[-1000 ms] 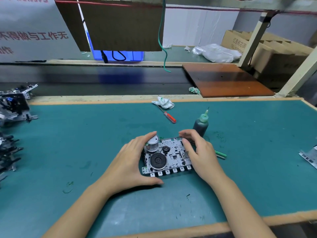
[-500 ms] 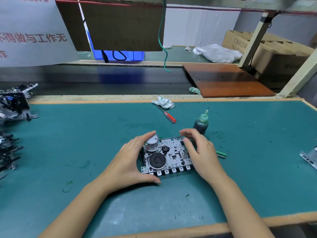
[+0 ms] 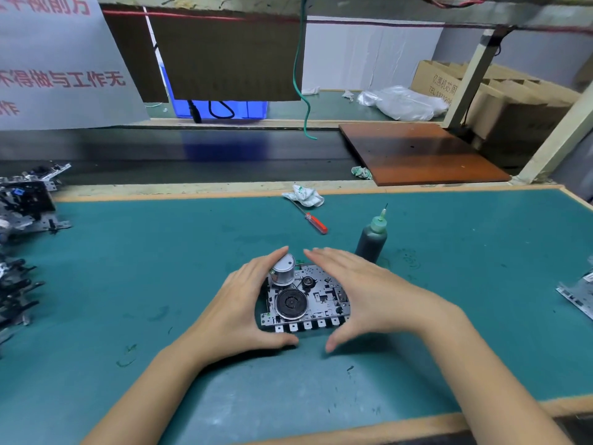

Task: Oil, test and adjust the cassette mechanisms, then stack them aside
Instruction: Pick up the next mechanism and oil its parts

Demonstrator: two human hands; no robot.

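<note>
Mechanism: cassette mechanism [image 3: 308,300] lies flat on the green mat [image 3: 481,316], near the front edge of the bench, flywheel and silver motor facing up, key row toward the person
Left hand: left hand [image 3: 237,313] cups the left side, fingers curved up past the motor, thumb tucked along the front edge below the keys; it looks to be gripping the frame
Right hand: right hand [image 3: 362,293] arches over the right side, fingers fairly straight and reaching across the top edge, thumb near the front; whether it clamps or only rests I cannot tell
Step in hand: probably steadying or lifting the unit to test its keys
Advice: hold by the frame edges, keep fingers off the flywheel and belt, press keys one at a time
Oil bottle: oil bottle [image 3: 372,242] stands upright just behind the right hand; mind not to knock it
Screwdriver: red screwdriver [image 3: 316,222] lies farther back, by a crumpled rag [image 3: 303,195]
Stack: other mechanisms [image 3: 25,203] sit at the far left edge
</note>
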